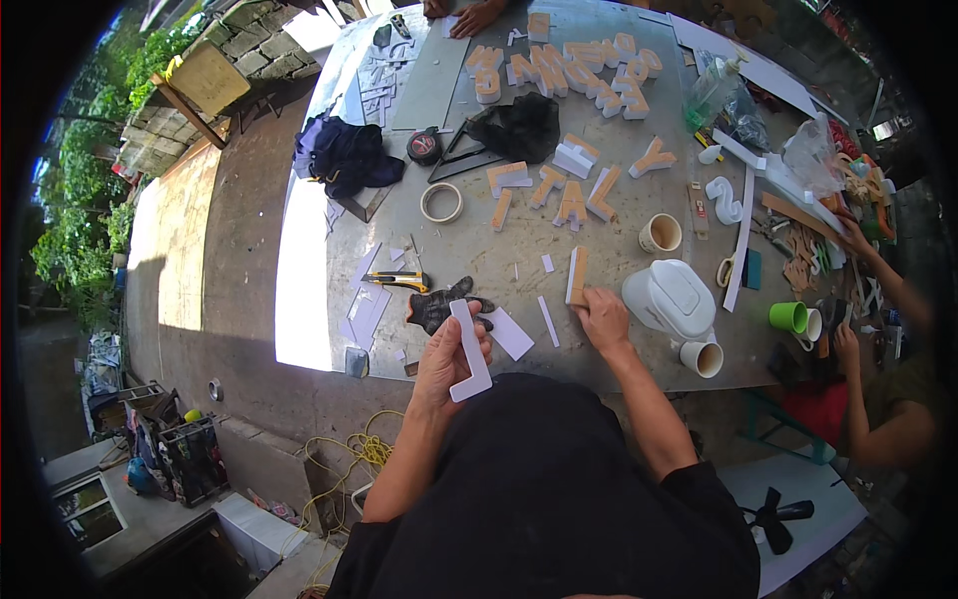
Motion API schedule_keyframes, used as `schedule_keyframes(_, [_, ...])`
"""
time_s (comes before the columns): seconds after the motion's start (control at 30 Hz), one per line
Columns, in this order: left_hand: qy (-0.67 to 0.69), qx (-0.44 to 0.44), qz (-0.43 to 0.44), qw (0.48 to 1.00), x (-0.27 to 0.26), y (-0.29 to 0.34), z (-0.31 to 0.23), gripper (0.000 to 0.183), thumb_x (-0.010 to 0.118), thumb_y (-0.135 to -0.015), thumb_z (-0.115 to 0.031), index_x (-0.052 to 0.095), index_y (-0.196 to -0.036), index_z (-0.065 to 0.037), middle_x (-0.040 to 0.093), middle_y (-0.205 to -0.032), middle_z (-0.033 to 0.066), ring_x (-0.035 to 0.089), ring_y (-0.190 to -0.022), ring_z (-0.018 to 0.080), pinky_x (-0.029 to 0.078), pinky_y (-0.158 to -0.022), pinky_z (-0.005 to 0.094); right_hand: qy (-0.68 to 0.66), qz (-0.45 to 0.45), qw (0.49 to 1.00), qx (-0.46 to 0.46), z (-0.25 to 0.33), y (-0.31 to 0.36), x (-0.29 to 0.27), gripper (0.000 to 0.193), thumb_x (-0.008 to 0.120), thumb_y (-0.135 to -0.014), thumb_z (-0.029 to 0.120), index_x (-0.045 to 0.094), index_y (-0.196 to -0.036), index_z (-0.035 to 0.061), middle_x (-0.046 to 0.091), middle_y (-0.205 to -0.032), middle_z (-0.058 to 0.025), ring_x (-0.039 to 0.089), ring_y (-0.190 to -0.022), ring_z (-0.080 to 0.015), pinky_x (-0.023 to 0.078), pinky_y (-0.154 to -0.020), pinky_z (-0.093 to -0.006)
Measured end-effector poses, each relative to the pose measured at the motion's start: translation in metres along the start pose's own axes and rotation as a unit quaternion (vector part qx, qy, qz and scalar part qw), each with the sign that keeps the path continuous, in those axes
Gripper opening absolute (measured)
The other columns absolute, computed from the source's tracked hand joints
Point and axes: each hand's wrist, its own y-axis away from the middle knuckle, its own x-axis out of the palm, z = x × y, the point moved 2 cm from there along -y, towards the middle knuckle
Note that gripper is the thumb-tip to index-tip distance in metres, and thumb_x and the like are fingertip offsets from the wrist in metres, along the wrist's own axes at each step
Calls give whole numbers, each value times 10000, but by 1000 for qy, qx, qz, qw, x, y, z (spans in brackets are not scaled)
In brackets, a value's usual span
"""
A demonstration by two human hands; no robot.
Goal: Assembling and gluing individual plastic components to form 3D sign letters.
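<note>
My left hand (436,367) holds up a flat white L-shaped letter (469,351), pinched between thumb and fingers above the table's near edge. At the near end of a narrow tan block with a white side (577,274), my right hand (605,319) has its fingers closed on it. The block rests on the table. Beyond my left hand lie a dark work glove (439,307) and a yellow utility knife (396,281). A white rectangular sheet piece (510,333) and a thin white strip (549,321) lie between my hands.
Tan-and-white block letters (571,205) stand mid-table, with more behind. A tape roll (441,203), tape measure (424,147) and dark cloth (344,160) lie left. A white lidded container (671,298) and cups (660,234) stand right. Other people's hands (479,18) work at the far edge and right.
</note>
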Motion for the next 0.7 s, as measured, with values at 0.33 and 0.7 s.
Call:
schedule_keyframes(0.33, [-66,6,8,998,3,-19,-9,277,523,-1018,-291,570,-1184,-74,636,-868,48,590,-749,117,505,-701,283,-315,-63,943,-83,159,57,-153,303,789,-724,78,666,-987,-9,681,-947,-159,669,-854,-332,522,-714,-381])
schedule_keyframes(0.7, [2,-28,189,982,67,27,-58,388,551,-1003,-232,533,-1313,2,629,-1221,86,600,-1131,163,475,-997,360,-79,-139,954,-253,221,68,-185,347,777,-671,58,640,-984,-5,665,-1076,-148,641,-1099,-328,546,-860,-401])
